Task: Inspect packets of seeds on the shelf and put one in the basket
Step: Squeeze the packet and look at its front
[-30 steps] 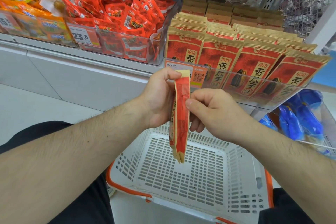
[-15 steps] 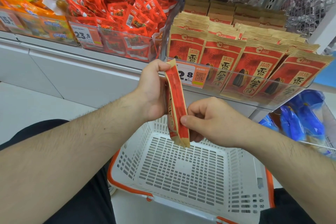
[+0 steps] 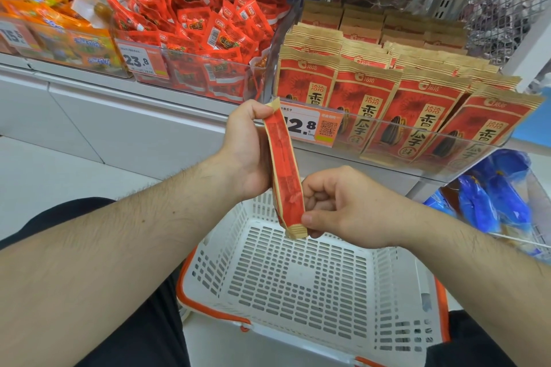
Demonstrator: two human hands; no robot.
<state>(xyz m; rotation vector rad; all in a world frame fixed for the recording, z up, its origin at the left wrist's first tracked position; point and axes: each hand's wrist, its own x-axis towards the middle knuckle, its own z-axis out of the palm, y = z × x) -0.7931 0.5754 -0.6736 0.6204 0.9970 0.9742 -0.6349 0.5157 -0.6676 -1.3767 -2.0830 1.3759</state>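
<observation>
Edge-on, one red seed packet (image 3: 283,170) hangs tilted above the white basket (image 3: 298,277). Left hand (image 3: 247,152) pinches its top end; right hand (image 3: 343,208) pinches its bottom corner, fingers (image 3: 316,198) curled. Matching packets (image 3: 417,104) stand on the shelf (image 3: 149,116) behind a price tag (image 3: 313,126).
</observation>
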